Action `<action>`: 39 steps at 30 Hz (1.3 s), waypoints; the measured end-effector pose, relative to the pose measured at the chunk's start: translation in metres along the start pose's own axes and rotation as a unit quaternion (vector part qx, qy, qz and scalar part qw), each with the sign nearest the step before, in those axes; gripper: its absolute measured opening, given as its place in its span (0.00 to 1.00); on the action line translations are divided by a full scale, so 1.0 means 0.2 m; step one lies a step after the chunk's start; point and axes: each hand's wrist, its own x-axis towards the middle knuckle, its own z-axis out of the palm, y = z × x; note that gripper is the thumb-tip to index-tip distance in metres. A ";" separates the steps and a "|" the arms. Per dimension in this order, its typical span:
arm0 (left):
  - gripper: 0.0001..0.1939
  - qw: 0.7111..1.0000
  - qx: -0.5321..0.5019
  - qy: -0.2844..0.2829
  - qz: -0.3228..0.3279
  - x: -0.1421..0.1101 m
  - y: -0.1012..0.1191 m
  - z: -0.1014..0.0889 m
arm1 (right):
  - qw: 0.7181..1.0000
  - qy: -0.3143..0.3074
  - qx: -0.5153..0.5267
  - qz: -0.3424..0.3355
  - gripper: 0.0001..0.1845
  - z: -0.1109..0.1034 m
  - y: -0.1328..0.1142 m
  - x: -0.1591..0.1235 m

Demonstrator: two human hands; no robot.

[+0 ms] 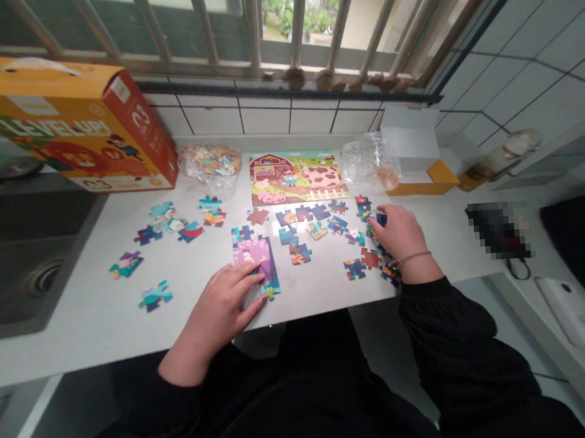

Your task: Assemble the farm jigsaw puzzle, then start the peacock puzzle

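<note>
My left hand (225, 300) lies over a partly joined jigsaw section (247, 247), its fingers stretched out and partly hiding the purple picture. At the right of the counter, my right hand (403, 238) is closed, with a dark blue puzzle piece (381, 219) between thumb and forefinger. Other pieces lie under and beside that hand, including a reddish-brown piece (371, 258) and a blue piece (355, 269). Between the hands, several loose pieces are spread out, among them a brown and blue piece (300, 252). More loose pieces, such as a teal piece (156, 296), are scattered on the left.
Behind the pieces lies a farm picture puzzle (297, 177), flanked by a bag of pieces (211, 163) and crumpled clear plastic (366, 160). An orange box (73, 127) stands back left beside the sink (23, 311). An open small box (420, 178) and bottle (498, 158) are at right.
</note>
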 end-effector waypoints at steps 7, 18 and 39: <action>0.17 1.000 -0.007 0.006 0.022 0.00 0.01 -0.01 | 0.998 -0.001 0.012 -0.068 0.22 0.06 -0.20 -0.03; 0.15 1.000 -0.012 0.006 0.023 -0.03 0.04 -0.02 | 0.927 -0.023 0.197 -0.317 0.29 -0.03 -0.91 -0.64; 0.14 0.999 -0.033 0.016 0.004 -0.04 0.05 -0.01 | 0.905 0.003 0.217 -0.367 0.21 0.07 -1.00 -0.80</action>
